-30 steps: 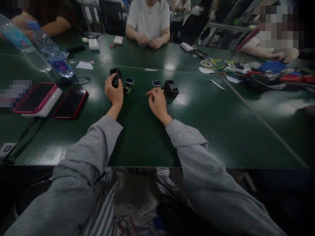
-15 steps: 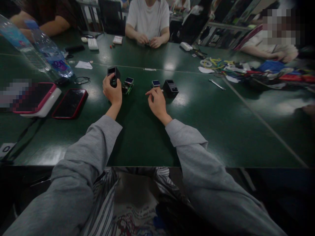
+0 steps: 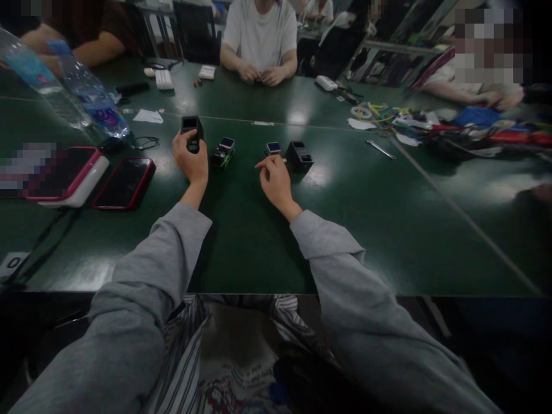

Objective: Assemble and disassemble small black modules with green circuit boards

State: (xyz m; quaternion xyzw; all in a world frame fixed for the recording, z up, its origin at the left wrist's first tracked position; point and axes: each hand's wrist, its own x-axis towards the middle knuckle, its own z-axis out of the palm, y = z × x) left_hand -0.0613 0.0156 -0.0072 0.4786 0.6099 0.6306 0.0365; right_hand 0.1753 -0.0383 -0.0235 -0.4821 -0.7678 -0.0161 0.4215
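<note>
My left hand (image 3: 191, 162) is closed around a small black plastic case (image 3: 192, 124) with a rectangular window near its top. To the right of that hand, a green circuit board with a small screen (image 3: 225, 150) stands on the table. My right hand (image 3: 275, 179) has its fingers curled at a second small circuit board with a screen (image 3: 273, 148); the fingertips and the board's lower part are hidden behind the hand. Just right of this hand, another black case (image 3: 301, 156) with openings in its face rests on the table.
On the left are a red-edged phone (image 3: 125, 183), a tablet-like device (image 3: 64, 172) and plastic bottles (image 3: 92, 95). A wrench (image 3: 380, 149) lies to the right, near a pile of cables (image 3: 431, 126). Across the green table (image 3: 254, 241) sits a person in a white shirt (image 3: 259, 34).
My left hand has shifted slightly left with the black case, away from the left circuit board, which is now more fully visible. My right hand has stayed nearly still.
</note>
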